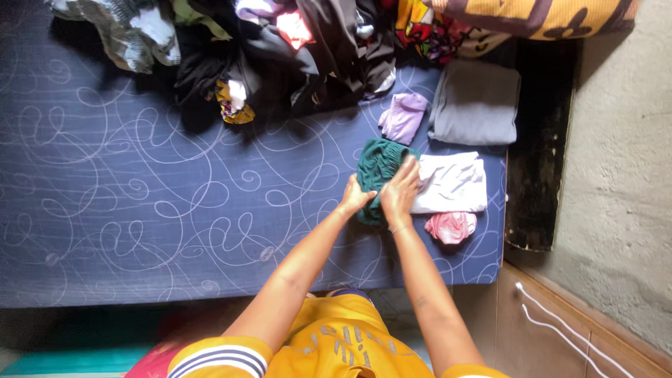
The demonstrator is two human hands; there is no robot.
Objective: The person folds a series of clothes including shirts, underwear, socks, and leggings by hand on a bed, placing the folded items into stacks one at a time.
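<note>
A dark green garment [378, 168] lies bunched on the blue patterned bed [140, 210]. My left hand [355, 196] grips its left edge. My right hand [402, 189] presses and holds its right side, next to a folded white cloth [453, 183]. A small pink folded piece [451, 227] sits just below the white cloth. A folded lilac garment [404, 115] and a folded grey garment [474, 102] lie farther up the bed.
A heap of unfolded mixed clothes [266, 49] covers the far end of the bed. A yellow patterned pillow [539, 17] is at the top right. A dark gap [539, 140] and a grey wall [623, 175] run along the bed's right edge. White cables [560, 329] lie at lower right.
</note>
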